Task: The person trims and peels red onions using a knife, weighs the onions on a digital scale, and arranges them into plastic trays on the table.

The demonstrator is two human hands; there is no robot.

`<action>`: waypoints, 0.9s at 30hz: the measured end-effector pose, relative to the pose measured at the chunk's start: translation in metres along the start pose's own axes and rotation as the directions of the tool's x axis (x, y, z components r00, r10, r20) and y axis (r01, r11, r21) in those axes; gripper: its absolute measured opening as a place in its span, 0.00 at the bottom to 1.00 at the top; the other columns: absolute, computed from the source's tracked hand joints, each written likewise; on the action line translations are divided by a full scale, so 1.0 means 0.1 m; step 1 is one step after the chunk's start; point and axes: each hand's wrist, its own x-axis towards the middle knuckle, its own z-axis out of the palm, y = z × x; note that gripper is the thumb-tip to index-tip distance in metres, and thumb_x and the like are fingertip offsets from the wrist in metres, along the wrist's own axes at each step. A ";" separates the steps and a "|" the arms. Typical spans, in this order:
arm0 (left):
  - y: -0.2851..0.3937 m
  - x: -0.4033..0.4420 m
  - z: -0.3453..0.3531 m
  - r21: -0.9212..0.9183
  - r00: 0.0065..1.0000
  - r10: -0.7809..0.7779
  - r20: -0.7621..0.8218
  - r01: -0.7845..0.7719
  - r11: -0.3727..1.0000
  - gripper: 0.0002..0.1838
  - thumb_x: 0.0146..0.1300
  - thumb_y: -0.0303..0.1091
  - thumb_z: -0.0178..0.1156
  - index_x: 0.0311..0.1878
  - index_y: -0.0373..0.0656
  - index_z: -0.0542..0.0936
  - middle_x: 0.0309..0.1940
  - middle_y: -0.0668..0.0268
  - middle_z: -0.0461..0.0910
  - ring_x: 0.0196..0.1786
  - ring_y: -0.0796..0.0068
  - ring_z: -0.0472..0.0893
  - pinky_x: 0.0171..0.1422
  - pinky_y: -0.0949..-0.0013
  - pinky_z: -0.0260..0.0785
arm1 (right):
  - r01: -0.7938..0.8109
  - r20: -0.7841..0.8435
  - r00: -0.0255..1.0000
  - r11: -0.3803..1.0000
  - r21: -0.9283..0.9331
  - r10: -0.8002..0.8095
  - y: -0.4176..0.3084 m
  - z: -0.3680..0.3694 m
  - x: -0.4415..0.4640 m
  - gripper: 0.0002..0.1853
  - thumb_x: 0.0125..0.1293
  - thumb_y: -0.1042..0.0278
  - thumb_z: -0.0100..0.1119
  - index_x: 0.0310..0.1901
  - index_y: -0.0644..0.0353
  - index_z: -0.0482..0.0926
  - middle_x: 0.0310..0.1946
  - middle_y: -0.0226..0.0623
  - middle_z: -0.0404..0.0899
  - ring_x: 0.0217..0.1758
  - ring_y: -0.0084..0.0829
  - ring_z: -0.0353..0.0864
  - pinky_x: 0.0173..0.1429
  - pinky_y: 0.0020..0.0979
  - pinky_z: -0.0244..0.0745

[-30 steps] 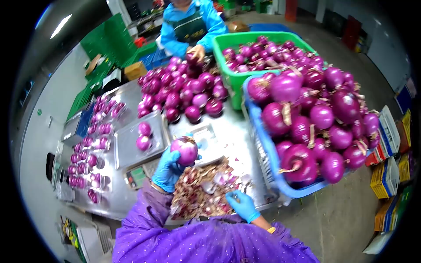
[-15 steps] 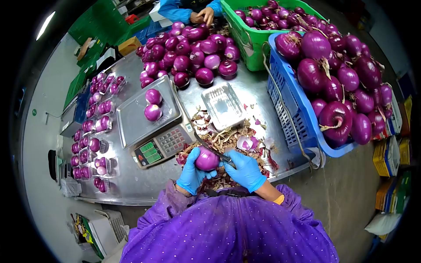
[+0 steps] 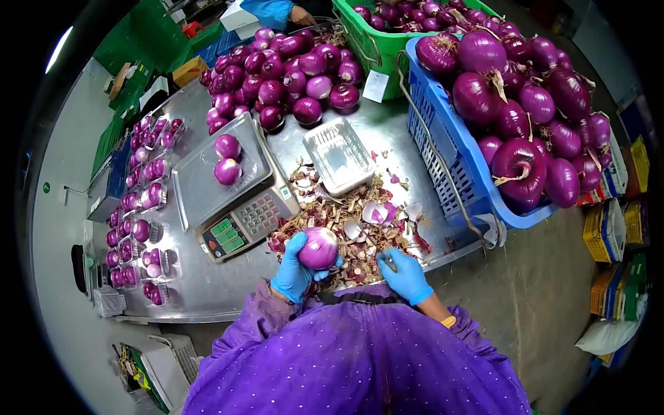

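My left hand (image 3: 293, 273), in a blue glove, is wrapped round a purple onion (image 3: 319, 248), its pale end facing up. To its right, apart from the onion, my blue-gloved right hand (image 3: 405, 277) is closed over the peel heap. A small dark bit of the knife (image 3: 391, 264) shows between its fingers; the blade cannot be made out. Dry onion peel (image 3: 353, 225) and trimmings lie under and beyond both hands. Beyond the peel stands a clear plastic tray (image 3: 338, 158). A digital scale (image 3: 257, 220) at the left bears two onions (image 3: 227, 159) in a tray.
A blue basket (image 3: 449, 162) heaped with onions stands at the right, a green crate (image 3: 387, 55) behind it. An onion pile (image 3: 290, 76) covers the table's far part, near a co-worker's hand (image 3: 300, 15). Packed onion trays (image 3: 153, 197) line the left side.
My right hand has drawn away from the onion to the right and slightly down; the knife blade no longer shows across the onion. The onion stays in my left hand. The view has shifted slightly.
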 end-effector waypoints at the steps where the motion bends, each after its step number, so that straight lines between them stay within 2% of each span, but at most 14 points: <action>1: -0.01 -0.01 0.03 0.005 0.999 -0.002 -0.036 0.003 1.000 0.37 0.60 0.65 0.52 0.57 0.37 0.70 0.39 0.52 0.81 0.30 0.69 0.83 0.23 0.77 0.73 | 0.064 -0.039 0.997 0.996 0.070 -0.061 -0.16 -0.03 0.06 0.11 0.63 0.61 0.58 0.42 0.57 0.75 0.33 0.47 0.82 0.36 0.47 0.83 0.39 0.41 0.77; 2: -0.02 -0.01 0.04 0.011 0.998 -0.003 -0.070 0.004 1.000 0.37 0.60 0.64 0.54 0.57 0.38 0.70 0.41 0.52 0.81 0.31 0.68 0.83 0.24 0.76 0.74 | 0.131 -0.083 0.989 0.982 0.137 -0.120 -0.29 -0.06 0.12 0.11 0.63 0.62 0.59 0.43 0.58 0.76 0.33 0.46 0.83 0.36 0.46 0.84 0.40 0.40 0.78; 3: -0.08 -0.01 0.02 0.005 0.996 0.053 -0.071 -0.053 0.999 0.36 0.57 0.59 0.61 0.59 0.39 0.68 0.49 0.54 0.78 0.40 0.67 0.82 0.37 0.73 0.77 | 0.138 -0.025 0.990 0.970 0.200 -0.135 -0.38 -0.09 0.16 0.14 0.63 0.66 0.60 0.49 0.59 0.76 0.39 0.44 0.83 0.39 0.39 0.85 0.41 0.35 0.78; 7: -0.08 0.03 0.04 0.259 0.972 0.234 0.006 -0.228 0.939 0.39 0.48 0.49 0.72 0.60 0.41 0.66 0.51 0.59 0.74 0.53 0.68 0.77 0.57 0.69 0.70 | 0.288 -0.130 0.958 0.848 0.444 -0.256 -0.92 -0.16 0.26 0.17 0.62 0.72 0.62 0.54 0.62 0.76 0.47 0.40 0.82 0.47 0.27 0.82 0.52 0.28 0.76; 9: -0.10 0.01 0.07 0.333 0.956 0.294 -0.008 -0.275 0.902 0.39 0.47 0.45 0.73 0.60 0.41 0.66 0.51 0.60 0.74 0.53 0.69 0.77 0.57 0.69 0.71 | 0.348 -0.144 0.937 0.828 0.440 -0.318 -1.05 -0.19 0.30 0.19 0.62 0.73 0.62 0.55 0.63 0.76 0.50 0.41 0.81 0.49 0.26 0.81 0.54 0.27 0.76; 13: -0.02 -0.06 0.12 0.350 0.958 0.287 0.007 -0.271 0.897 0.40 0.43 0.38 0.77 0.59 0.42 0.66 0.52 0.62 0.73 0.53 0.70 0.76 0.59 0.68 0.70 | 0.288 0.032 0.952 0.929 0.234 -0.304 -1.00 -0.26 0.32 0.15 0.62 0.72 0.62 0.50 0.61 0.78 0.38 0.37 0.83 0.38 0.23 0.81 0.42 0.25 0.76; 16: -0.06 -0.03 0.00 0.375 0.952 0.291 0.094 -0.305 0.875 0.41 0.40 0.36 0.78 0.58 0.42 0.67 0.56 0.63 0.72 0.54 0.69 0.76 0.61 0.67 0.70 | 0.238 -0.107 0.971 0.924 0.298 -0.216 -0.74 -0.10 0.37 0.13 0.60 0.70 0.61 0.46 0.61 0.77 0.36 0.42 0.80 0.32 0.36 0.80 0.39 0.31 0.76; 17: -0.04 -0.07 0.02 0.384 0.943 0.319 0.100 -0.332 0.862 0.41 0.40 0.36 0.78 0.58 0.42 0.67 0.56 0.63 0.72 0.54 0.69 0.76 0.61 0.67 0.70 | 0.003 -0.023 1.000 0.966 0.259 0.003 -0.32 0.06 0.48 0.13 0.61 0.70 0.60 0.47 0.61 0.76 0.40 0.45 0.80 0.38 0.34 0.82 0.43 0.32 0.76; 18: 0.01 -0.08 0.05 0.391 0.929 0.353 0.110 -0.367 0.844 0.41 0.40 0.36 0.78 0.58 0.42 0.67 0.56 0.63 0.71 0.54 0.69 0.76 0.61 0.66 0.70 | 0.134 -0.137 0.983 0.986 0.101 -0.120 0.10 0.17 0.56 0.19 0.62 0.70 0.59 0.55 0.61 0.73 0.46 0.45 0.80 0.45 0.32 0.81 0.48 0.33 0.76; 20: 0.12 -0.07 0.04 0.667 0.879 0.421 0.224 -0.453 0.591 0.44 0.38 0.39 0.79 0.60 0.42 0.68 0.54 0.61 0.74 0.54 0.68 0.77 0.61 0.65 0.70 | 0.166 -0.184 0.977 0.923 0.346 -0.107 -0.01 0.11 0.42 0.27 0.63 0.68 0.60 0.64 0.61 0.66 0.50 0.41 0.79 0.50 0.31 0.79 0.53 0.33 0.74; 21: 0.18 -0.05 0.00 0.783 0.868 0.407 0.284 -0.455 0.424 0.46 0.37 0.40 0.79 0.61 0.41 0.68 0.54 0.60 0.74 0.55 0.67 0.77 0.62 0.65 0.69 | -0.113 0.054 0.994 0.842 0.528 0.100 -0.28 -0.06 0.35 0.32 0.64 0.67 0.61 0.68 0.60 0.62 0.48 0.38 0.79 0.42 0.28 0.80 0.44 0.28 0.77; 22: 0.22 -0.03 -0.03 0.862 0.861 0.374 0.346 -0.449 0.236 0.48 0.35 0.42 0.80 0.62 0.40 0.68 0.54 0.60 0.75 0.56 0.66 0.77 0.62 0.64 0.69 | -0.204 0.197 0.976 0.697 0.688 0.091 -0.49 -0.15 0.34 0.30 0.64 0.62 0.63 0.66 0.58 0.65 0.44 0.38 0.78 0.29 0.20 0.77 0.29 0.23 0.74; 23: 0.28 -0.05 0.05 0.914 0.868 0.337 0.366 -0.403 0.046 0.51 0.35 0.44 0.80 0.64 0.40 0.67 0.56 0.57 0.74 0.57 0.62 0.77 0.63 0.64 0.69 | -0.280 0.308 0.949 0.644 0.712 0.072 -0.67 -0.22 0.33 0.30 0.65 0.60 0.62 0.66 0.58 0.65 0.41 0.36 0.78 0.23 0.18 0.73 0.24 0.21 0.69; 27: 0.26 -0.02 0.20 0.853 0.763 0.481 0.433 -0.519 0.057 0.53 0.34 0.46 0.81 0.66 0.41 0.65 0.54 0.58 0.75 0.56 0.62 0.77 0.63 0.64 0.68 | -0.388 0.432 0.901 0.483 0.785 0.021 -0.80 -0.05 0.33 0.28 0.65 0.53 0.62 0.61 0.60 0.69 0.25 0.28 0.76 0.15 0.18 0.69 0.19 0.21 0.64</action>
